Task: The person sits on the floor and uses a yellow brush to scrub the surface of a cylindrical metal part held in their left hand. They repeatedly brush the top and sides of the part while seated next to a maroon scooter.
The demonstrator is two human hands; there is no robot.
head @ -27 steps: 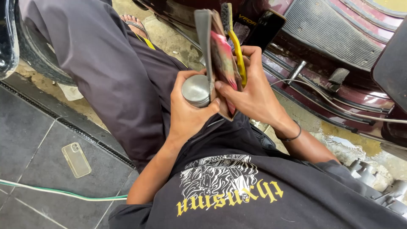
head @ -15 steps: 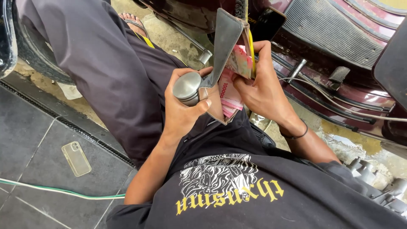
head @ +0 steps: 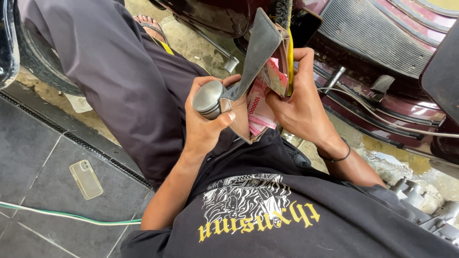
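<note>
My left hand (head: 205,122) grips a silver metal cylinder (head: 209,98) and pinches the near flap of an open grey-brown wallet (head: 260,52). My right hand (head: 299,102) holds the wallet's other side, its fingers among the pink banknotes (head: 260,110) that stick out of it. A yellow-handled brush (head: 289,52) is pressed against the wallet's far side by the same hand, bristles up. The wallet is held over my lap, above my black printed shirt (head: 267,215).
A phone in a clear case (head: 86,179) lies on the dark tiled floor by a green and white cable (head: 62,216). A maroon scooter body (head: 382,43) with a footboard lies ahead. A tyre (head: 9,43) is at the left. My grey trouser leg (head: 119,76) ends in a sandalled foot (head: 150,24).
The wallet has swung open, its upper flap lifted up and away. My right fingers have moved from the outside of the wallet into the banknotes.
</note>
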